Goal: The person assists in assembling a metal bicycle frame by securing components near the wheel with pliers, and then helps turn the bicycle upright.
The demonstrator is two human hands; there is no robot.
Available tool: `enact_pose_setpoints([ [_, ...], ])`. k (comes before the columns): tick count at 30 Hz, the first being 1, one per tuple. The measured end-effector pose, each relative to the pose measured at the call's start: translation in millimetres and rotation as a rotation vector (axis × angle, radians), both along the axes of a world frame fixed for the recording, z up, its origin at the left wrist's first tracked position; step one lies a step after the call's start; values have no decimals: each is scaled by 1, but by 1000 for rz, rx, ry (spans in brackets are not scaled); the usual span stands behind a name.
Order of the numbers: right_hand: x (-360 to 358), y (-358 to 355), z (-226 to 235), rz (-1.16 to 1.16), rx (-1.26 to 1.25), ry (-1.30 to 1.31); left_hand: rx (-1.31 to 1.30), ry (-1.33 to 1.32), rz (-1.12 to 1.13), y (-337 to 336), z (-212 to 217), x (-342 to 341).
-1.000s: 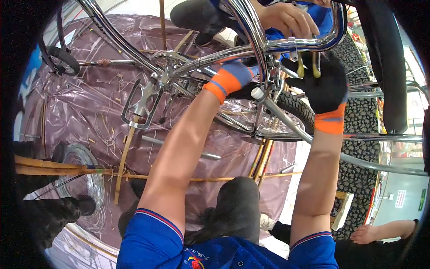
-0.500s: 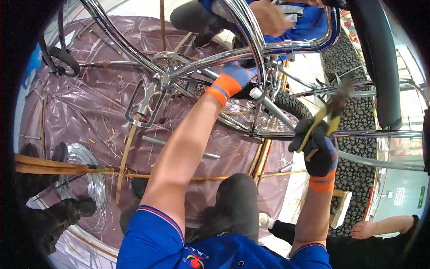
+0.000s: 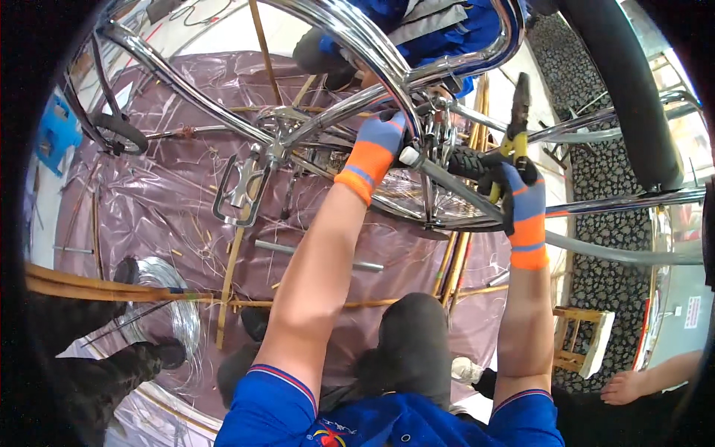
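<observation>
The pliers [image 3: 519,141] are right of centre, jaws pointing away to the far side, yellow handles in the grip of the right hand [image 3: 521,195], whose gloved fingers are curled narrow around them. They stand just right of the bike [image 3: 316,123], a tangle of chrome tubes running across the far half of the work area, with its tyre [image 3: 466,161] close by. The left hand [image 3: 378,146], gloved in blue and orange too, is against the bike near the middle; its fingertips go in behind a tube, so I can't tell how tightly they are closed or on what. Beside that hand sits a white cap [image 3: 409,156] at the end of a grey tube [image 3: 463,192] slanting off to the right. To the left hangs a pedal [image 3: 240,197]. Underneath it all spreads a purple sheet [image 3: 171,197], with a metal rod [image 3: 320,255] near the middle and a coil of wire [image 3: 160,298] toward the near left. On the far side a co-worker in blue [image 3: 447,30] is bent close, while on the right a wooden stool [image 3: 585,339] stands by a patterned runner [image 3: 607,279]
</observation>
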State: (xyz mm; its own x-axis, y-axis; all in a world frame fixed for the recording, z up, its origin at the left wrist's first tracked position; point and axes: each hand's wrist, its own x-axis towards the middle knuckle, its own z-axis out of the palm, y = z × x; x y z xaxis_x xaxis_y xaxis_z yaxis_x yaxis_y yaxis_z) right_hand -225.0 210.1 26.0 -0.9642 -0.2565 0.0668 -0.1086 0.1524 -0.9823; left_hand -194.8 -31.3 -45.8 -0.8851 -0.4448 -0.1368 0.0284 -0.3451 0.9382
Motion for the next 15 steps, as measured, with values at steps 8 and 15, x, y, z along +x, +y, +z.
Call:
enact_pose_setpoints([
  [8,6,-20,-14,1,147,69,-33,108,-7,-7,-15,-16],
  [15,0,-6,-3,-16,-14,17,363,-43,49,-4,-6,-6],
])
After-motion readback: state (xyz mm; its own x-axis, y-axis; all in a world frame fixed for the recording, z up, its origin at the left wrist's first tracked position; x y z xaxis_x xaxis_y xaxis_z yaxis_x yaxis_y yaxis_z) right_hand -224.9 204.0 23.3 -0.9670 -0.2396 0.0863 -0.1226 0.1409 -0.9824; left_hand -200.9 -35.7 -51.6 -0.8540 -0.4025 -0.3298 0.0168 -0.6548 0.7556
